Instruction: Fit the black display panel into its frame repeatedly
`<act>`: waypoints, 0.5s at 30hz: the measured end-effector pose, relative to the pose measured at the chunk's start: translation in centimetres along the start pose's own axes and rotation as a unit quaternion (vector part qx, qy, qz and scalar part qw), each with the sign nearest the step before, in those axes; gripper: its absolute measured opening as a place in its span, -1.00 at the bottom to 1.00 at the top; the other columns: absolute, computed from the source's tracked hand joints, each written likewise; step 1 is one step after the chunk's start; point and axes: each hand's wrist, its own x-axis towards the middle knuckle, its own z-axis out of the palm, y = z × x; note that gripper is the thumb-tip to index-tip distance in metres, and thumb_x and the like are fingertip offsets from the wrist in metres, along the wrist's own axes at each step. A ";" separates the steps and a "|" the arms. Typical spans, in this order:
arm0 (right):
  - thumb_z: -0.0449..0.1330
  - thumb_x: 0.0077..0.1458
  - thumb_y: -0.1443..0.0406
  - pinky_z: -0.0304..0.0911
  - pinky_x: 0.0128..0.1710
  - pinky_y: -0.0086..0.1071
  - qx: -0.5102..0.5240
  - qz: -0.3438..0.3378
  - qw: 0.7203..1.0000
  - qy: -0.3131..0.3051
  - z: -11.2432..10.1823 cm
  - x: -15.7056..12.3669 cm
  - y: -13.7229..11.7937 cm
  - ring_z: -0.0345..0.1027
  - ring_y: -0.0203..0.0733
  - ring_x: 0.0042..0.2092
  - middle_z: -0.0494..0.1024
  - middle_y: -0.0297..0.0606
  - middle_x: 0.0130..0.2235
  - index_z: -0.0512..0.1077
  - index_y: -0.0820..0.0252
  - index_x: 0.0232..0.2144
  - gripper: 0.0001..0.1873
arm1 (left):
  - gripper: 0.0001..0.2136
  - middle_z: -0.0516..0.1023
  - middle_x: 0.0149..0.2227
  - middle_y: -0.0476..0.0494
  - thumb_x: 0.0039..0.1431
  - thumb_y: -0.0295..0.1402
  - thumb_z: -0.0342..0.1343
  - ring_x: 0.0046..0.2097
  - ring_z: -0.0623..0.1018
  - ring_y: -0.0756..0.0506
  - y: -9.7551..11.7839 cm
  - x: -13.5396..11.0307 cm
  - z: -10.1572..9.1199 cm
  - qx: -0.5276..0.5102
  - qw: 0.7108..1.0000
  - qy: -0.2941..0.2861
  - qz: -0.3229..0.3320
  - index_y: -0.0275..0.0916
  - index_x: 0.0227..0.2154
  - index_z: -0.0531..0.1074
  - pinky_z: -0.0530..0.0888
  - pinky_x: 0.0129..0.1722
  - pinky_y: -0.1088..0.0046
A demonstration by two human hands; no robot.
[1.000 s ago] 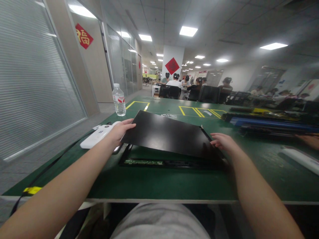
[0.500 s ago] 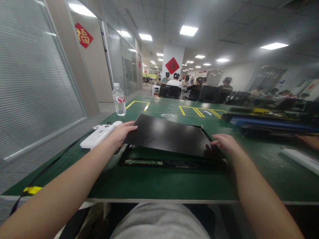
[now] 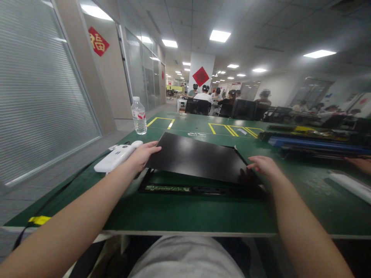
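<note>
A glossy black display panel (image 3: 199, 156) lies slanted over a thin black frame (image 3: 226, 190), its left side raised above the frame. My left hand (image 3: 146, 153) is closed on the panel's left edge, thumb on top and fingers beneath. At the panel's right edge, my right hand (image 3: 262, 166) has bent fingers closed against the rim; their undersides are hidden. A narrow green circuit board (image 3: 167, 188) shows along the frame's near side. Most of the frame's far side is covered by the panel.
On the green table (image 3: 185, 216), a white device (image 3: 116, 157) and a water bottle (image 3: 139, 116) stand left. At right are blurred black and blue parts (image 3: 307, 143), a white bar (image 3: 349, 185) and another person's hand (image 3: 359, 164). Several people sit farther back.
Both hands and the panel hold almost the same position. The whole view has shifted very slightly to the right.
</note>
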 end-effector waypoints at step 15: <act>0.20 0.10 0.24 0.26 -0.46 -0.39 -0.074 -0.044 0.996 0.015 0.1 0.9 1.1 0.41 -0.18 -0.46 0.65 -0.14 -0.44 0.59 0.27 -0.17 -0.70 | -0.62 0.71 -0.35 -0.20 0.01 -0.63 0.30 -0.43 0.66 -0.12 -0.6 0.2 0.1 0.003 1.000 -0.003 -0.009 -0.33 -0.06 0.59 0.56 -0.41 0.45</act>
